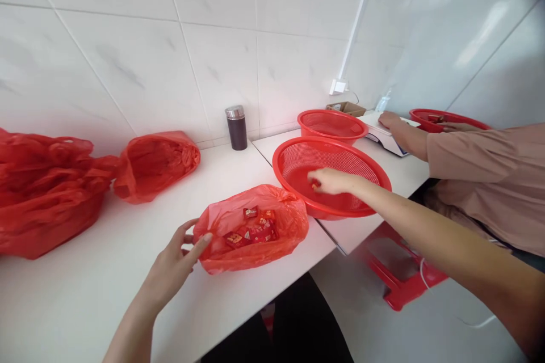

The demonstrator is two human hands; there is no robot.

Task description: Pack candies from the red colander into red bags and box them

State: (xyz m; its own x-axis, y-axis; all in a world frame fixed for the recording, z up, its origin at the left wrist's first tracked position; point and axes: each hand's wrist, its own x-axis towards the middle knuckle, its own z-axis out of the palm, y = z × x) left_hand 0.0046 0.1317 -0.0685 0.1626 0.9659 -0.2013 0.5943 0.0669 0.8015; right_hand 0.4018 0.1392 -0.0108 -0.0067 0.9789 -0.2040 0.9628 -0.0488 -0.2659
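A red plastic bag (215, 212) lies open on the white table in front of me, with several small red packets (258, 231) inside. My left hand (181, 249) pinches the bag's left rim between thumb and fingers. To the right of the bag stands a large red mesh basket (370, 167), its side close against the bag. Inside the basket's hollow, my right hand (334, 180) has its fingers closed around a small red and yellow packet (315, 184), mostly covered by the fingers.
Behind the bag are another red bag (157, 161), a heap of red bags (46, 193) and a dark tumbler (237, 129). A second basket (332, 125) and a white scale (385, 135) stand farther right. A co-worker's arm (409, 136) reaches over the scale. A red stool (400, 278) is below.
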